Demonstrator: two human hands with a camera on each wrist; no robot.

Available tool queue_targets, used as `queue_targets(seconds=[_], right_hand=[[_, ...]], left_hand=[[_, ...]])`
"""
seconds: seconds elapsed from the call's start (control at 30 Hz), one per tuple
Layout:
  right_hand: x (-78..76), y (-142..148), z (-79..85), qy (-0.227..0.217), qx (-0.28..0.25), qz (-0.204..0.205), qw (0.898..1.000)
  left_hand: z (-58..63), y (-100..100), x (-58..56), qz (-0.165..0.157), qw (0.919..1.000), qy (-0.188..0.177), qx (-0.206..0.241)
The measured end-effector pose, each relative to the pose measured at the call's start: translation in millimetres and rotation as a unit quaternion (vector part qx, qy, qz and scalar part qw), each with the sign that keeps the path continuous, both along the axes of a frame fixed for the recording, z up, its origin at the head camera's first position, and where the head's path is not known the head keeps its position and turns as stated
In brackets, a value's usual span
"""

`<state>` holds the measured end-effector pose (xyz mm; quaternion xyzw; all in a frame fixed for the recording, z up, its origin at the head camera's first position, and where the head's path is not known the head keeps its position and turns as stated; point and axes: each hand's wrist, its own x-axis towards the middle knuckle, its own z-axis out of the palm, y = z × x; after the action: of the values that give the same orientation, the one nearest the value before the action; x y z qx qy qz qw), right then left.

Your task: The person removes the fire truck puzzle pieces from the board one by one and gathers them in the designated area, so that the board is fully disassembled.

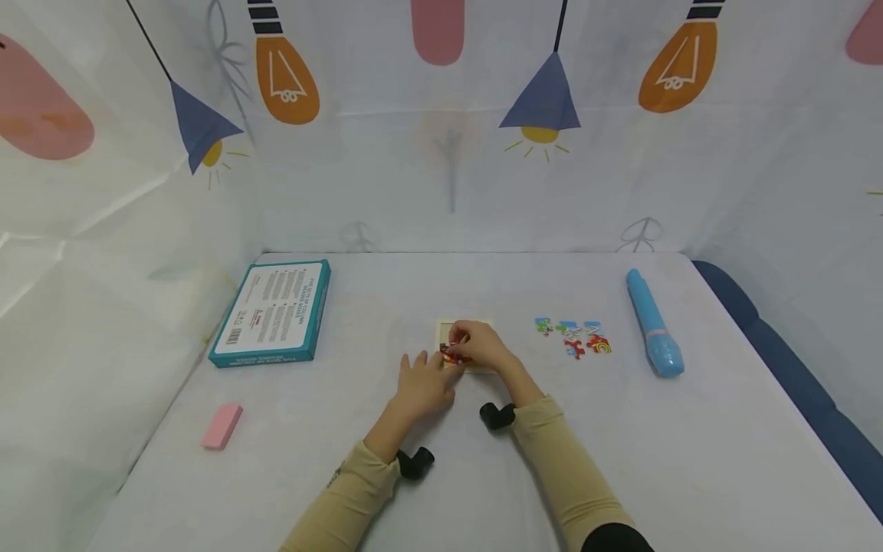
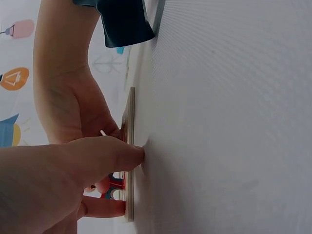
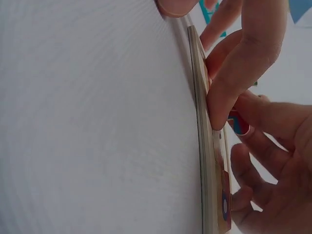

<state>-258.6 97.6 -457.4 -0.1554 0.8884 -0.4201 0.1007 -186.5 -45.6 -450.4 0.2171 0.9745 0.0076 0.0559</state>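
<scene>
A small wooden puzzle tray lies on the table, partly hidden by both hands; its edge runs upright in the left wrist view. My left hand rests at the tray's near left side, fingers spread, with the thumb against the edge and a fingertip pressing the tray. Over the tray, my right hand pinches a red and blue puzzle piece between thumb and fingers. Another colourful piece sits on the tray below the right fingers. To the right lie several loose puzzle pieces.
A teal-edged box lies at the back left, with a pink block nearer the front. On the right is a blue microphone-shaped object. Black wrist devices stick out from the sleeves. A printed curtain hangs behind the table.
</scene>
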Motion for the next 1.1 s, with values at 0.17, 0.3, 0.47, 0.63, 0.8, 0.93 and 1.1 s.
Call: queue_targets(seconds=[0.17, 0.3, 0.47, 0.63, 0.8, 0.93, 1.1], right_hand=[[-1.6, -1, -0.9, -0.021, -0.029, -0.038, 0.999], [-2.7, 0, -2.0, -0.036, -0.039, -0.054, 0.997], [-4.0, -2, -2.0, -0.057, -0.057, -0.068, 0.994], [-5.3, -4, -0.2, -0.07, -0.084, -0.094, 0.99], [-5.8, -10, -2.5, -0.061, -0.058, -0.118, 0.989], [-5.4, -14, -1.5, -0.025, 0.032, -0.085, 0.996], [-2.8, -15, 0.4, -0.008, 0.08, -0.034, 0.996]], left_hand=[[2.3, 0, -1.2, 0.005, 1.0, -0.008, 0.002], [3.2, 1, -2.4, 0.005, 0.9999, -0.005, -0.007], [3.8, 1, -2.9, 0.014, 0.9997, -0.015, -0.01], [7.0, 2, -1.9, 0.017, 0.9996, -0.02, -0.003], [6.2, 2, -0.4, 0.024, 0.9995, -0.021, -0.006], [3.3, 1, 2.0, 0.023, 0.9996, -0.005, -0.017], [0.1, 0, 5.6, 0.009, 0.9994, 0.025, -0.02]])
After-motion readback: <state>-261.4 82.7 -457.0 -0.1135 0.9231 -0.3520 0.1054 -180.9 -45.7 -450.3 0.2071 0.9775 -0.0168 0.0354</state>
